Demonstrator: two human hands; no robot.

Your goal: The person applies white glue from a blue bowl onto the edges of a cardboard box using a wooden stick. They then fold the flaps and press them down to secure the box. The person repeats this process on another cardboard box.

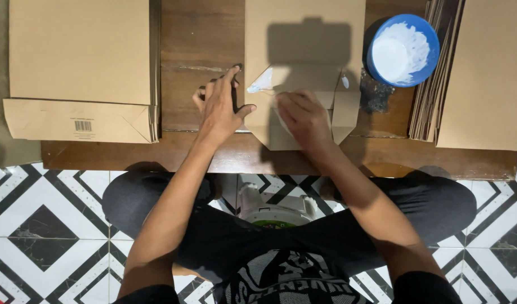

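Nearest, the right hand (303, 115) rests closed on the unfolded bottom flaps of the flat brown paper bag (303, 67) on the low wooden table (202, 62), apparently spreading white paste; its fingertips are hidden. The left hand (219, 107), fingers spread and empty, pins the bag's edge. Pressing the flaps shut seems next. Farther off sits the blue bowl of white paste (403, 49).

Warm, fairly dim indoor light from above and behind, throwing a hard-edged head shadow onto the paper bag (303, 50) at upper centre of the frame. Soft shadows under both forearms across the bench (202, 62); mild glare on the white glue in the blue bowl (403, 49), upper right. Sharp throughout, slight darkening toward the corners.
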